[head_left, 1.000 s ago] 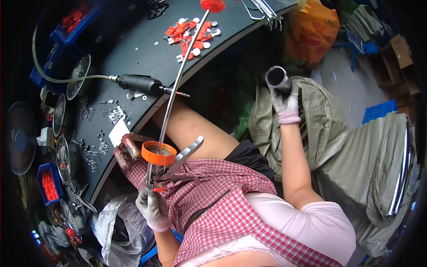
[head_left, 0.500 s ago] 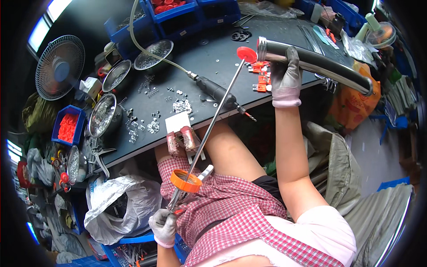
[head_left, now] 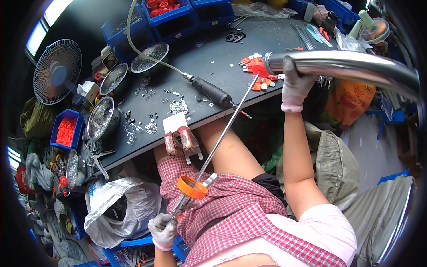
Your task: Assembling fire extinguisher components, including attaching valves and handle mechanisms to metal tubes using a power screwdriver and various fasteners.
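My gloved right hand (head_left: pixel 297 86) is wrapped round a shiny chrome tube (head_left: pixel 347 61), which curves off to the right over the table edge. In my gloved left hand (head_left: pixel 163 231), low by my lap, is the lower end of a thin metal rod (head_left: pixel 226 131). The rod slants up to the right and carries a red disc (head_left: pixel 258 67) at its tip, against or just at the tube's threaded mouth; I cannot tell whether it is inside. An orange ring cap (head_left: pixel 191 188) sits round the rod above my left hand.
On the dark table (head_left: pixel 253 42) lie a black power driver (head_left: pixel 213 91) with a hose, red-orange plastic parts (head_left: pixel 255 86) and scattered small hardware. Metal bowls (head_left: pixel 101 118), blue bins (head_left: pixel 175 20) and a fan (head_left: pixel 58 73) stand around. A white sack (head_left: pixel 120 209) is at lower left.
The tube has swung so its free end reaches farther right and looks larger. The red disc has shifted right and down, from beside the tube's mouth to right at it. Both hands keep their grip.
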`<state>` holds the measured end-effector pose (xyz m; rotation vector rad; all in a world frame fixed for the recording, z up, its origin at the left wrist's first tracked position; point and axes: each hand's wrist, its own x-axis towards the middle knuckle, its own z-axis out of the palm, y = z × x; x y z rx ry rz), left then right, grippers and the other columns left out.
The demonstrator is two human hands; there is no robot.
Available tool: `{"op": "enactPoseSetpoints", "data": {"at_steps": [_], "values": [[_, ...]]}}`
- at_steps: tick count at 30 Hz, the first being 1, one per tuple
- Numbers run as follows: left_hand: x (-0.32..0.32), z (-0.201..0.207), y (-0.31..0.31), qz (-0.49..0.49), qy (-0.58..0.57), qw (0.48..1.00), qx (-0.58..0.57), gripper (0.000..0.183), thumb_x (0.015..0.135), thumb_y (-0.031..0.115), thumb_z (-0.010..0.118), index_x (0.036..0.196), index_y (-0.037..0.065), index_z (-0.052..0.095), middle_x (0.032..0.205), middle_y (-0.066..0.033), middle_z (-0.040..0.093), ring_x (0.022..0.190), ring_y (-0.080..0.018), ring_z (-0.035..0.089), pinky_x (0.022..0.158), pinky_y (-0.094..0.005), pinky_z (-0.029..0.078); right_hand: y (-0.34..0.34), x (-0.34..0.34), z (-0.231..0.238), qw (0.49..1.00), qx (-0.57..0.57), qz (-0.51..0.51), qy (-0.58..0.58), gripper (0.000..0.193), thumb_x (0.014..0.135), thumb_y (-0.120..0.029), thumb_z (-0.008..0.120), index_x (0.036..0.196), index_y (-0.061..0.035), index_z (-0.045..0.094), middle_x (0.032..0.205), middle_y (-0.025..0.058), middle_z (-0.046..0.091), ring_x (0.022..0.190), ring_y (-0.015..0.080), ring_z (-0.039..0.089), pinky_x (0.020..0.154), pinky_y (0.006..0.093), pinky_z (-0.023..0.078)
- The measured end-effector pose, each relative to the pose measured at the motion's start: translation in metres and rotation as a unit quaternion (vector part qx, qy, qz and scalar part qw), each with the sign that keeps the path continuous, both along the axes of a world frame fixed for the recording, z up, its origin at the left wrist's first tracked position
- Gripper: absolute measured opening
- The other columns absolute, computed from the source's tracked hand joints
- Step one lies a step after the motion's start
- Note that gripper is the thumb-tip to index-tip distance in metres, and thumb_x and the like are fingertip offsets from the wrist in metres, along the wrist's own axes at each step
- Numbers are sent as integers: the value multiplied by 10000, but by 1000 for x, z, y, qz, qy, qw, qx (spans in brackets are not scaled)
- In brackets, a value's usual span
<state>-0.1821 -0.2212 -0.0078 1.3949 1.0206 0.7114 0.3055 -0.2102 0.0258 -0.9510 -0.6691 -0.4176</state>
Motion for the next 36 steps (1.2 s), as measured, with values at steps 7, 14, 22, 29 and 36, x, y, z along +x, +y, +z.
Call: {"op": "enactPoseSetpoints", "data": {"at_steps": [7, 14, 22, 29, 36], "values": [[-7, 8, 15, -41, 19, 998, -39, 118, 685, 53, 610, 619, -21, 545, 494, -39, 527, 387, -74, 452, 358, -222, 316, -29, 5, 22, 828, 88, 470, 293, 397, 867, -400, 617, 1038, -48, 552, 979, 79, 627, 892, 224, 625, 812, 356, 523], [55, 32, 50, -117, 59, 990, 47, 144, 649, 121, 677, 655, 6, 592, 537, 17, 533, 483, -41, 467, 442, -205, 358, -33, -141, 7, 797, -29, 556, 234, 633, 819, -418, 670, 1264, -42, 421, 1210, 157, 541, 1129, 294, 538, 948, 454, 466], [93, 51, 61, -171, -39, 982, -69, 279, 581, 119, 759, 754, -33, 602, 603, -12, 574, 427, -23, 388, 385, -190, 246, -47, -173, -21, 764, 29, 626, 151, 809, 699, -328, 812, 1308, -81, 338, 1268, 200, 501, 1217, 335, 467, 996, 465, 416], [90, 19, 62, -221, -108, 961, -130, 484, 634, 344, 837, 778, -67, 627, 626, -51, 609, 373, -22, 365, 346, -179, 222, -48, -149, -33, 683, 46, 726, -56, 641, 703, -182, 813, 1225, -83, 455, 1209, 229, 554, 1317, 380, 347, 1075, 500, 302], [96, 23, 63, -226, -86, 964, -108, 492, 697, 395, 800, 803, -53, 626, 570, 6, 535, 376, -7, 339, 342, -181, 197, -61, -146, -57, 697, -6, 715, 64, 752, 698, -233, 825, 1275, -75, 371, 1283, 202, 491, 1225, 293, 469, 991, 420, 430]]}}
